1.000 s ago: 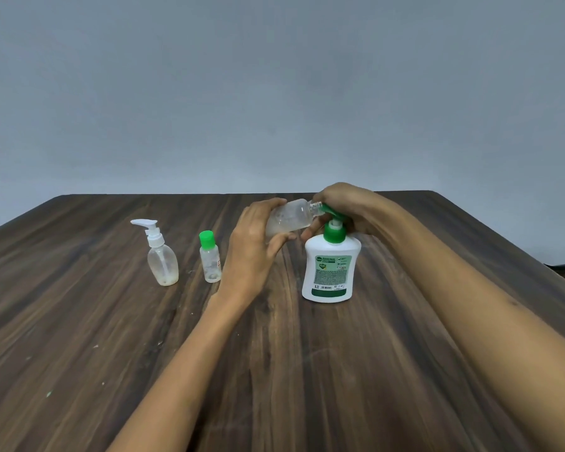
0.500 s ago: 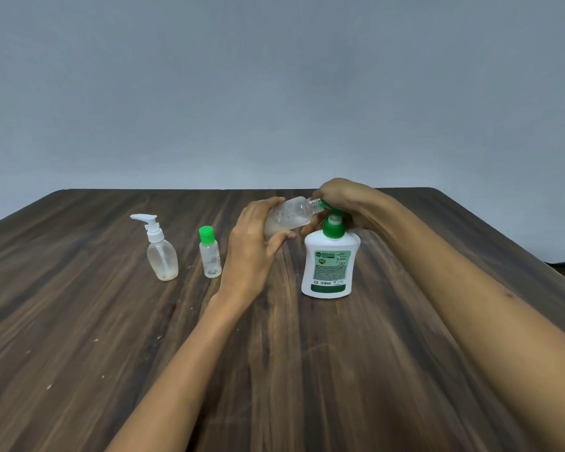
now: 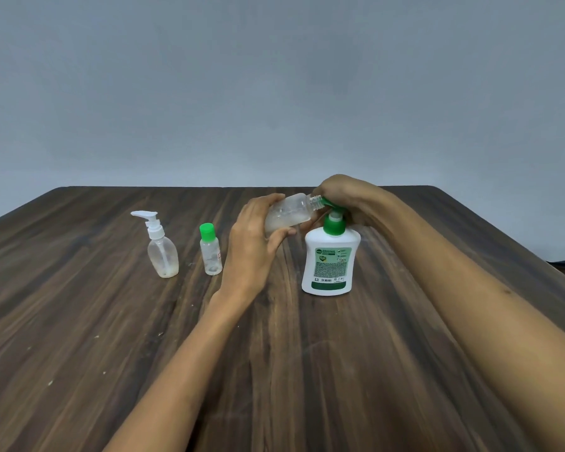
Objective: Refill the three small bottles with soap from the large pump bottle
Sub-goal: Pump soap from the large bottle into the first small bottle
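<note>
Little moved: left hand (image 3: 252, 243) still tilts clear bottle (image 3: 289, 213) to pump (image 3: 331, 207).

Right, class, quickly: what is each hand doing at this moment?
Left hand: holding the small uncapped bottle, tilted.
Right hand: pressing the big soap bottle's pump; its grip is unclear.

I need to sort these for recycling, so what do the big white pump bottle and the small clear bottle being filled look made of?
The big white pump bottle with green pump looks like opaque, slightly glossy plastic with a printed label. The small clear uncapped bottle in the left hand seems thin transparent plastic: liquid shows through, and its neck is threaded.
</note>
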